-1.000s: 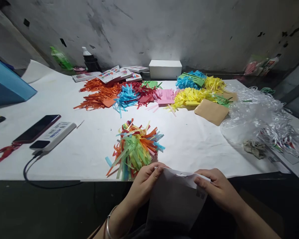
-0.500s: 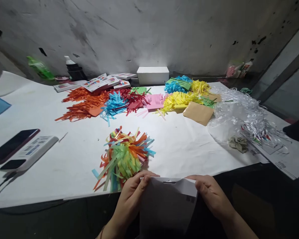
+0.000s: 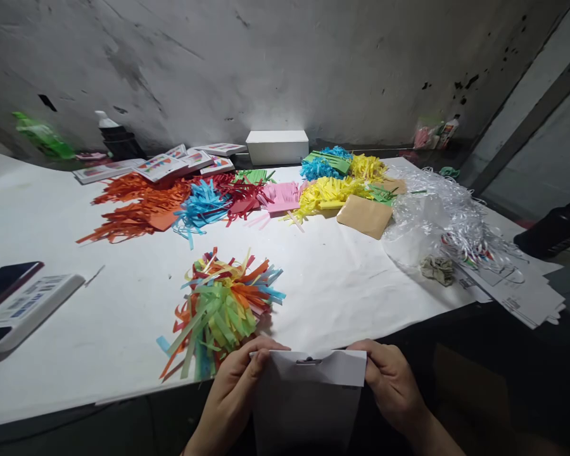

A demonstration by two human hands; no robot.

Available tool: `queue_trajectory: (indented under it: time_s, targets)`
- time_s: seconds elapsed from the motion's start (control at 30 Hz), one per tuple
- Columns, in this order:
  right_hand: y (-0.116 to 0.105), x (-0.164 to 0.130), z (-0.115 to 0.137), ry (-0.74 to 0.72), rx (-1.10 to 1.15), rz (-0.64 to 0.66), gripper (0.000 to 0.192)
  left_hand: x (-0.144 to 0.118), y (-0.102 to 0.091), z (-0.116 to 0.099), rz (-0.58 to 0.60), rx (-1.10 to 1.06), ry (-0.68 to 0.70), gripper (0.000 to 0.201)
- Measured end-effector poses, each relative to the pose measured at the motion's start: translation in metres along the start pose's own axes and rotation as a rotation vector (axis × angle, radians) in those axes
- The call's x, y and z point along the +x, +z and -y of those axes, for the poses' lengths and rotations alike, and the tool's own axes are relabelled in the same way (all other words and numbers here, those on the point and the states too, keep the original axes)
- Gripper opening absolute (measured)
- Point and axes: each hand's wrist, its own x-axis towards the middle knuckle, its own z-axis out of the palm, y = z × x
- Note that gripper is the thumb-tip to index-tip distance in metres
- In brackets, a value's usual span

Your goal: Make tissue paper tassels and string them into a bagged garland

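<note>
A flat white cardboard box [image 3: 308, 405] with a hang slot in its top flap is held upright at the table's front edge. My left hand [image 3: 237, 386] pinches its upper left corner between thumb and fingers. On the opposite corner, my right hand [image 3: 393, 383] grips the edge of the flap, its thumb hidden behind the box edge. Just beyond my left hand lies a multicoloured paper tassel bundle [image 3: 223, 304], mostly green, orange and blue strips.
Tassels in orange [image 3: 142, 206], blue [image 3: 202, 206], pink [image 3: 281, 196] and yellow [image 3: 335, 193] line the back, beside printed boxes [image 3: 161, 166] and a white box [image 3: 278, 147]. White string [image 3: 456, 215] lies right; a phone [image 3: 9, 282] and power bank [image 3: 33, 310] lie left.
The view has turned slightly to the right, so things on the table appear further left. The box's top flap now shows more of its front face; both hands still hold it.
</note>
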Motion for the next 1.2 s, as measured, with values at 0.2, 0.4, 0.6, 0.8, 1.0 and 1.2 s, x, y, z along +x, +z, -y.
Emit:
queue_trajectory:
  time_s: [0.2, 0.4, 0.6, 0.8, 1.0, 1.2]
  targets:
    - [0.017, -0.005, -0.02, 0.134, 0.441, -0.141, 0.028, 0.002, -0.004, 0.008, -0.013, 0.007, 0.001, 0.049]
    - [0.015, -0.01, -0.006, 0.235, 0.484, -0.048, 0.046, -0.004, -0.003, 0.007, -0.082, 0.164, 0.155, 0.04]
    - [0.01, -0.005, -0.001, 0.081, 0.183, 0.007, 0.044, 0.001, -0.001, 0.017, 0.146, -0.345, -0.276, 0.056]
    - [-0.001, -0.002, -0.006, 0.028, -0.045, -0.008, 0.029, -0.002, -0.007, 0.005, 0.065, -0.004, 0.062, 0.038]
    - [0.009, 0.003, 0.007, 0.163, 0.01, -0.065, 0.041, -0.01, -0.009, -0.008, 0.139, 0.095, 0.107, 0.042]
    - [0.014, 0.008, 0.014, 0.086, 0.032, 0.116, 0.046, -0.008, -0.004, 0.01, 0.171, -0.214, -0.184, 0.061]
